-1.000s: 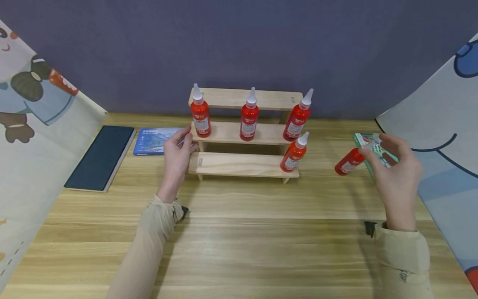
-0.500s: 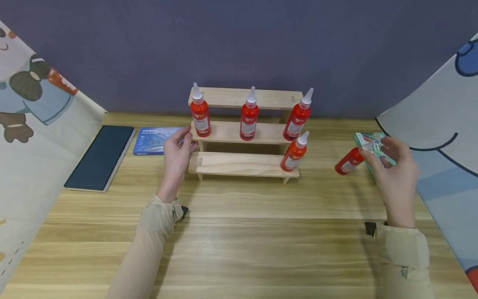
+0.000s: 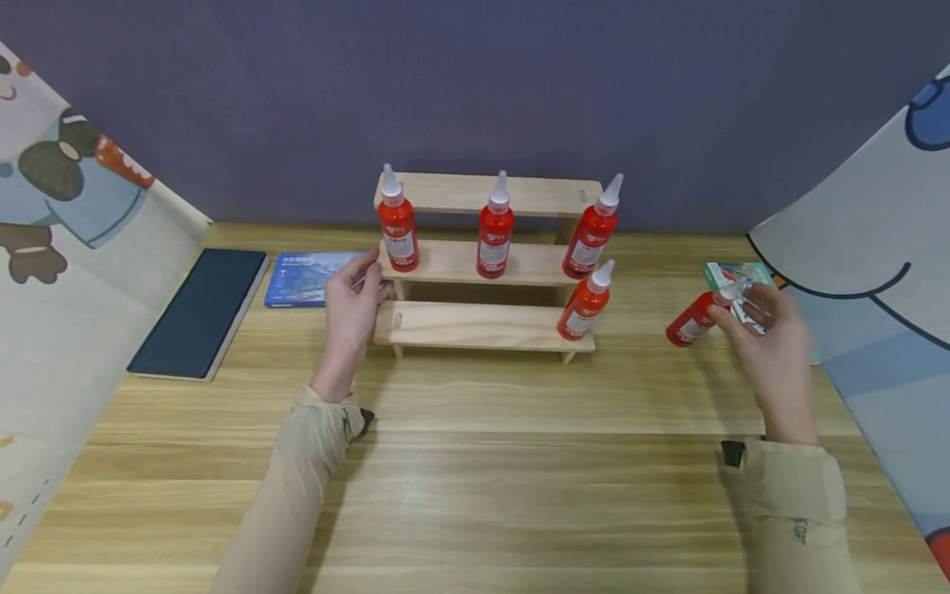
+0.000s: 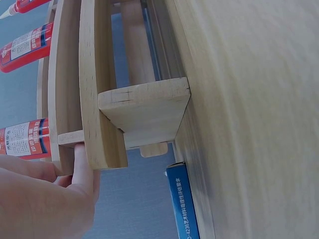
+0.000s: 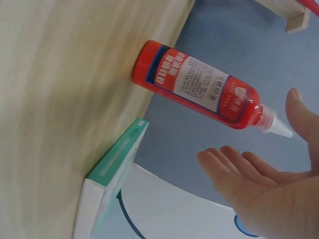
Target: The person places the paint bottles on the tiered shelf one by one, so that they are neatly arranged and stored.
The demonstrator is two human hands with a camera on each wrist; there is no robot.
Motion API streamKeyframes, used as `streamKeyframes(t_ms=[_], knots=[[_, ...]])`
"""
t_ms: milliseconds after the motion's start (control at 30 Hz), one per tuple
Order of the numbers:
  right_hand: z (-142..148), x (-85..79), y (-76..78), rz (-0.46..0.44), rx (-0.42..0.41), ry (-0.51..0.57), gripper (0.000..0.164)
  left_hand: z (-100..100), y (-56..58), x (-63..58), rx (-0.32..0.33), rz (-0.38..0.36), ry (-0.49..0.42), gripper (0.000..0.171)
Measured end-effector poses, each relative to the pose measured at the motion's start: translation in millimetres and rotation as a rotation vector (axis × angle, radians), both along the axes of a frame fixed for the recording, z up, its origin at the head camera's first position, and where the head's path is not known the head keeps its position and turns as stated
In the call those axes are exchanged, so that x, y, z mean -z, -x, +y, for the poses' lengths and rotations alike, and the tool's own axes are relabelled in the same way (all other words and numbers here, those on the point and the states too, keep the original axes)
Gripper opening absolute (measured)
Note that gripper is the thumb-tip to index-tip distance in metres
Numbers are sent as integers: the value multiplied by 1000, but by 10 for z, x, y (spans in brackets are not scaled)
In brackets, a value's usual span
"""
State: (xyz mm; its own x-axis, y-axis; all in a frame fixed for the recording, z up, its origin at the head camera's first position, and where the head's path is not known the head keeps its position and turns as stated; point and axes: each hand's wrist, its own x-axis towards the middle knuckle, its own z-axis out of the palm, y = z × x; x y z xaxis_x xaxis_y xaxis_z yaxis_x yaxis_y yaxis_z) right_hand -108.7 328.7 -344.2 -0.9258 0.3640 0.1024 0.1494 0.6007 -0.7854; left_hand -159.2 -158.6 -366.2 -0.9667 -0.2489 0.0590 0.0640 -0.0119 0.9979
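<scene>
A three-tier wooden rack [image 3: 475,326] stands near the back wall. My left hand [image 3: 351,307] grips the left end of its middle shelf, with a finger tucked under the board in the left wrist view. That shelf bears three red squeeze bottles with white pointed nozzles: the left one [image 3: 399,238], the middle one [image 3: 494,241] and the right one [image 3: 590,241]. Another red bottle [image 3: 583,310] is at the right of the lowest shelf. A separate red bottle [image 5: 199,84] stands on the table, my right hand [image 5: 269,184] beside its nozzle, thumb and fingers spread apart.
A green-and-white box [image 5: 112,174] lies on the table behind my right hand. At the left lie a blue box [image 3: 308,279] and a dark flat notebook [image 3: 200,313]. A dark blue panel [image 3: 475,91] closes off the back, with printed panels at both sides.
My right hand has shifted slightly left and lower about the separate bottle's nozzle. That bottle, the rack and my left hand have stayed in place.
</scene>
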Motion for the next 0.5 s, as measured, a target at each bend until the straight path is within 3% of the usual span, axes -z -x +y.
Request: streamKeyframes(t_ms=[500], knots=[[59,154,74,-74,-92,-59,74,5,-13,-14,-3,0,7,39]])
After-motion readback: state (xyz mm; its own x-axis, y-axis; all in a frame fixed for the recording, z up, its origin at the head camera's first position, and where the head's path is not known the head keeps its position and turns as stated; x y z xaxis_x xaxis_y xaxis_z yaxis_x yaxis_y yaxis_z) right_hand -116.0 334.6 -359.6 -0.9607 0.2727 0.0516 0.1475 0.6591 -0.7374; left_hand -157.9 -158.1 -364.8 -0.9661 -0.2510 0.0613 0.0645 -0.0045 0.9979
